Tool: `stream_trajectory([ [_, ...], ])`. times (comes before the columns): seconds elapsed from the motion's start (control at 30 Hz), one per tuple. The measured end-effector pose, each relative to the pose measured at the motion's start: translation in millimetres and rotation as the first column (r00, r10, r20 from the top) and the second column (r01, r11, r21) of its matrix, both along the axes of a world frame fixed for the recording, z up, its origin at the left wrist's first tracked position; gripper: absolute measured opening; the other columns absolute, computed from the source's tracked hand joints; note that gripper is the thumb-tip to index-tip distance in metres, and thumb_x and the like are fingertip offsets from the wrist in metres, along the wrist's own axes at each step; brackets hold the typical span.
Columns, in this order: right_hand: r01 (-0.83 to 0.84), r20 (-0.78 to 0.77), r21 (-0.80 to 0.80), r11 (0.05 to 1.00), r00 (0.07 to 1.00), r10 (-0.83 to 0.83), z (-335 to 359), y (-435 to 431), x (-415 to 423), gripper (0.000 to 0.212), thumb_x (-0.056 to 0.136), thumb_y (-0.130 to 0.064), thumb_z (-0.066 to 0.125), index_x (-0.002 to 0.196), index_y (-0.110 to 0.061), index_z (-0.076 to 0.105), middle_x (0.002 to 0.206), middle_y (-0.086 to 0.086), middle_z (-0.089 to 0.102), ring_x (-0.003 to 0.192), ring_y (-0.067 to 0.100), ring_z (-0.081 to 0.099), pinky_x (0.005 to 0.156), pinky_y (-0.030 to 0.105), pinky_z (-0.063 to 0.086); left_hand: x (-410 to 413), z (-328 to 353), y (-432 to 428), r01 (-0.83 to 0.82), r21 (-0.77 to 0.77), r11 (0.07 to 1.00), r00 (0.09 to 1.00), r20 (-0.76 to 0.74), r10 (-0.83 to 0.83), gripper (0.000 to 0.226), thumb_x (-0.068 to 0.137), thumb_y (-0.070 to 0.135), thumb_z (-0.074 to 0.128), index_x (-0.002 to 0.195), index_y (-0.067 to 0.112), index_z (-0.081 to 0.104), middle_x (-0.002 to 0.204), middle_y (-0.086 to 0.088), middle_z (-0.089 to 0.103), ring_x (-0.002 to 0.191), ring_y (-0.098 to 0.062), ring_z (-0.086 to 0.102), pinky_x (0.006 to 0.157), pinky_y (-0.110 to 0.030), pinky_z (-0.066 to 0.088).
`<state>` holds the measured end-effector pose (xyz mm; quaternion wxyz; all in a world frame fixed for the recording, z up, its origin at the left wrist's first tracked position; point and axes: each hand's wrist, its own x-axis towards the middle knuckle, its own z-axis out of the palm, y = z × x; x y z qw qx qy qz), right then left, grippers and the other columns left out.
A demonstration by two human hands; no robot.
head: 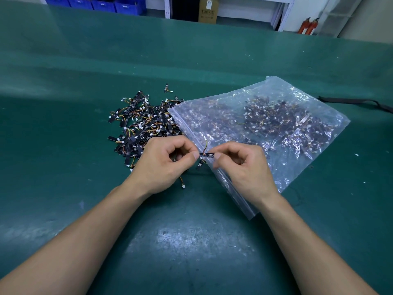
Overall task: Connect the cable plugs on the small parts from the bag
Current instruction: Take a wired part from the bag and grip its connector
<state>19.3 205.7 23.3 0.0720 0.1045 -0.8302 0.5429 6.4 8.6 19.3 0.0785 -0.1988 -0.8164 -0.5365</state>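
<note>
A small black strip part (206, 155) with a thin orange-yellow cable is held level between my two hands, just above the table. My left hand (163, 162) pinches its left end with thumb and forefinger. My right hand (242, 165) pinches its right end the same way. The cable curls up from the strip to a white plug near the bag's edge. A clear zip bag (265, 133) with many such parts lies to the right, under my right hand. A loose pile of the same parts (142, 122) lies spilled at the bag's mouth, behind my left hand.
The green table mat (191, 241) stretches all around. A stray part (167, 88) lies behind the pile, another cable plug (182, 185) by my left wrist. A black strap (357, 102) lies at the far right. Blue bins (95, 4) and shelving stand beyond the table.
</note>
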Motion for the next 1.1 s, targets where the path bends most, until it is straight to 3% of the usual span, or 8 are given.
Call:
stream_trajectory([
  [0.07,0.079,-0.059,0.192,0.978,0.996,-0.069,-3,6,-3,0.015,0.079,-0.025,0.063,0.085,-0.032,0.075,0.053,-0.015,0.058,0.048,0.003,0.044,0.054,0.015,0.037,0,0,-1,-0.029,0.020,0.999,1.000,0.010,0.029,0.013,0.084,0.018,0.066,0.073,0.024,0.067,0.065,0.010,0.061,0.059,-0.006,0.048,0.058,-0.017,0.040],
  [0.17,0.104,-0.107,0.457,0.884,0.992,-0.062,-3,11,-5,0.028,0.075,-0.033,0.077,0.102,-0.033,0.073,0.075,-0.022,0.064,0.060,-0.002,0.053,0.069,0.026,0.049,-1,0,-2,-0.088,0.050,0.995,0.996,0.014,0.087,0.014,0.083,0.020,0.066,0.072,0.029,0.066,0.063,0.013,0.060,0.057,-0.006,0.045,0.056,-0.018,0.038],
  [0.27,0.104,-0.097,0.530,0.841,0.993,-0.061,-3,12,-6,0.032,0.072,-0.034,0.082,0.102,-0.033,0.071,0.078,-0.022,0.063,0.073,0.005,0.060,0.075,0.034,0.055,-2,0,-2,-0.110,0.045,0.993,0.994,0.004,0.110,0.014,0.083,0.022,0.066,0.071,0.030,0.066,0.062,0.014,0.059,0.056,-0.005,0.045,0.055,-0.017,0.037],
  [0.5,0.200,-0.131,0.319,0.927,0.977,-0.166,-4,17,-10,0.009,0.083,-0.025,0.076,0.084,-0.034,0.075,0.071,-0.029,0.065,0.059,-0.005,0.056,0.061,0.015,0.038,-3,-3,-4,-0.129,-0.048,0.991,0.990,-0.057,0.126,0.013,0.084,0.021,0.068,0.073,0.027,0.068,0.065,0.017,0.062,0.057,-0.003,0.048,0.058,-0.012,0.037],
  [0.63,0.247,-0.174,0.224,0.943,0.962,-0.211,0,20,-10,0.005,0.083,-0.029,0.074,0.084,-0.034,0.076,0.073,-0.029,0.067,0.057,0.000,0.056,0.059,0.012,0.038,-9,6,3,-0.156,-0.233,0.960,0.964,-0.250,0.096,0.009,0.085,0.021,0.071,0.079,0.016,0.076,0.071,0.010,0.063,0.070,-0.008,0.056,0.069,-0.024,0.043],
  [0.73,0.274,-0.232,0.175,0.946,0.945,-0.230,4,20,-9,0.006,0.082,-0.030,0.072,0.085,-0.033,0.076,0.070,-0.031,0.064,0.059,-0.001,0.057,0.058,0.007,0.036,-16,17,18,-0.162,-0.366,0.916,0.960,-0.275,0.060,0.014,0.086,0.028,0.068,0.083,0.019,0.079,0.071,0.005,0.064,0.073,-0.018,0.058,0.072,-0.030,0.046],
  [0.83,0.313,-0.315,0.126,0.941,0.912,-0.261,9,22,-8,0.008,0.083,-0.023,0.074,0.085,-0.029,0.077,0.069,-0.025,0.066,0.059,0.001,0.057,0.060,0.008,0.037,-28,24,36,-0.131,-0.561,0.818,0.980,-0.195,0.023,0.016,0.086,0.030,0.065,0.086,0.024,0.079,0.076,0.005,0.068,0.079,-0.022,0.060,0.078,-0.037,0.051],
  [1.1,0.345,-0.395,0.041,0.938,0.868,-0.302,17,26,-7,0.010,0.081,-0.016,0.072,0.087,-0.023,0.077,0.075,-0.012,0.070,0.054,0.009,0.050,0.059,0.018,0.041,-48,35,93,-0.282,-0.658,0.698,0.954,-0.270,0.131,0.022,0.088,0.035,0.064,0.077,0.019,0.074,0.081,-0.010,0.068,0.089,-0.034,0.060,0.079,-0.039,0.035],
])
